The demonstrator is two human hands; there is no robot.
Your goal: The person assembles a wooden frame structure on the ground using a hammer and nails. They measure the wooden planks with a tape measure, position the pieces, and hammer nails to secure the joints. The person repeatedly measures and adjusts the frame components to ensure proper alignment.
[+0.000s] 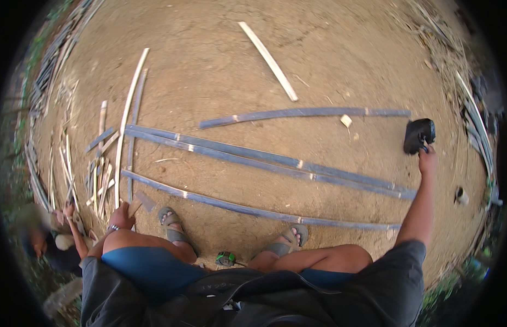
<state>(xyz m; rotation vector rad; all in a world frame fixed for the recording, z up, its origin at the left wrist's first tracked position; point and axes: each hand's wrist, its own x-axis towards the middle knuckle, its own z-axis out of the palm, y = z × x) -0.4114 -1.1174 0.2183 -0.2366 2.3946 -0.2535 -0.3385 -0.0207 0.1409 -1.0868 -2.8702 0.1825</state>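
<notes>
Two hands are at work over a patch of bare brown earth. At the lower left of the frame, the left hand [121,216] is closed around the handle of a short knife [142,203] whose flat grey blade points toward the middle of the frame, just beside the near end of a long split bamboo strip [253,209]. At the right edge, the right hand [428,161] is raised on an outstretched arm and grips a small black device [418,135], boxy with rounded corners, held just above the fingers.

Several more bamboo strips lie on the ground: two long grey-blue ones [264,158] side by side across the middle, another grey-blue one [305,113] above them, and a pale, freshly cut slat [268,60] slanting in the upper middle. A thin pale strip [129,111] runs almost upright at the left, beside a loose pile of short offcuts [98,174]. A small pale chip [346,120] rests near the upper strip.

The person squats, with feet in grey sandals [174,229] just below the nearest strip. Between the feet lies a small round tape measure [226,259], green and black. The ground is dry, cracked dirt with scattered fibres; stacked bamboo poles [43,87] curve along the left rim and more line the right rim. Another person crouches, blurred, at the lower left edge [43,240].
</notes>
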